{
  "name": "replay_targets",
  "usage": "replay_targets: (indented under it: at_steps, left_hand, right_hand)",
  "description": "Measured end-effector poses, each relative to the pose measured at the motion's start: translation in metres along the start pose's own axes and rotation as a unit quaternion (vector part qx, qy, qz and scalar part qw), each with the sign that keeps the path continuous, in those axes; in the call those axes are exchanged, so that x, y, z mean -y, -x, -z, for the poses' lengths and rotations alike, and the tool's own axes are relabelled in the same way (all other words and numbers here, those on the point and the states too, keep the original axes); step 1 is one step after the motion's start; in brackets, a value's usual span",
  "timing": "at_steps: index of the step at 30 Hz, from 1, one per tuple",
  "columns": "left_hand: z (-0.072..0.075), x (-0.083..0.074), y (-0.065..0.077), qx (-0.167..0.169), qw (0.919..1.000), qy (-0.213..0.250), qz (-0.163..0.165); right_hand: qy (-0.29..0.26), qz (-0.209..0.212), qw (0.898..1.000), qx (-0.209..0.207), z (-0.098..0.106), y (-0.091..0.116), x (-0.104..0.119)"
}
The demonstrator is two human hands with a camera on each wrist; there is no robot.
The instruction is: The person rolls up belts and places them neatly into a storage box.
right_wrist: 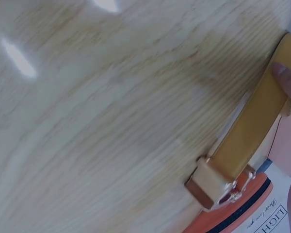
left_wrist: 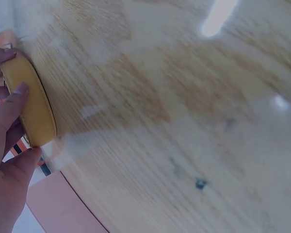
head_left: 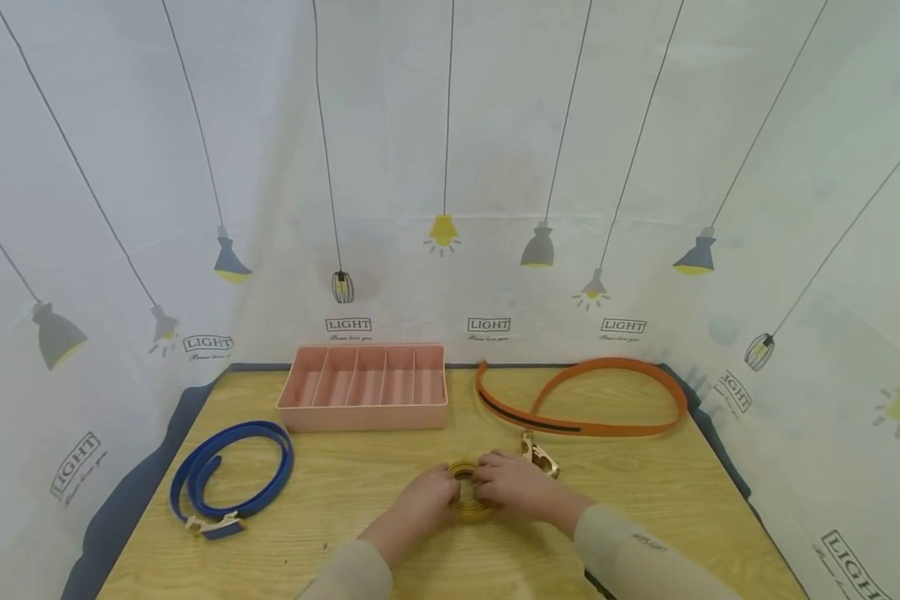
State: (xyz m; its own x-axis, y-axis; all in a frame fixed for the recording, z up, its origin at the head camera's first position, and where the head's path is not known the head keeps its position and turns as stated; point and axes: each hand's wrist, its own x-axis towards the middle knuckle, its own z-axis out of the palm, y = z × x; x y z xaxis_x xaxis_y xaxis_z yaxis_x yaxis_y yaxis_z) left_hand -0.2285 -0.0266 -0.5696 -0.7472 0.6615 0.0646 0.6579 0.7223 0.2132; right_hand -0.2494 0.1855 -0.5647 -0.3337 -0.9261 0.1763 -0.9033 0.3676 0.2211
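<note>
Belt [head_left: 471,513], yellow and rolled into a ring, sits at six o'clock in the head view, at the wood-grain table [head_left: 330,492], between two hands. The left hand [head_left: 425,496] pinches the band at the ring's nine o'clock, thumb and fingers bent about it. The right hand [head_left: 521,485] grips at three o'clock, fingers curled into the ring. On the yellow strap's end, a gold buckle [right_wrist: 213,182] lies toward two o'clock, near the right hand. Farther that way loops an orange belt [head_left: 622,430]. A pink tray [head_left: 363,419] with five compartments stands toward ten o'clock; a blue belt [head_left: 283,468] lies loosely coiled toward nine o'clock.
</note>
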Motion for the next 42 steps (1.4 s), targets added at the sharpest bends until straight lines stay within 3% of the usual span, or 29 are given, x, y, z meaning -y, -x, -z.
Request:
replay_targets:
  at_steps: [8,16,23,30,42]
  left_hand:
    - [0.006,0.000,0.002,0.029,0.9987,-0.023,-0.034]
    - [0.005,0.005,0.007,0.030,0.9978,0.017,-0.057]
    - [0.000,0.003,0.008,0.043,0.9978,0.047,-0.017]
    - [-0.002,-0.005,0.003,0.023,0.9996,0.017,0.007]
    - [0.003,0.000,0.005,0.036,0.9985,0.037,0.017]
  right_hand:
    - [0.027,0.038,0.999,0.003,0.009,0.006,-0.004]
    - [0.064,0.025,0.998,0.010,0.004,0.000,0.003]
    - [0.097,0.028,0.995,-0.006,0.002,-0.008,0.008]
    - [0.091,0.012,0.996,-0.010,-0.003,-0.015,0.012]
    - [0.004,0.016,1.000,-0.011,-0.001,-0.002,0.002]
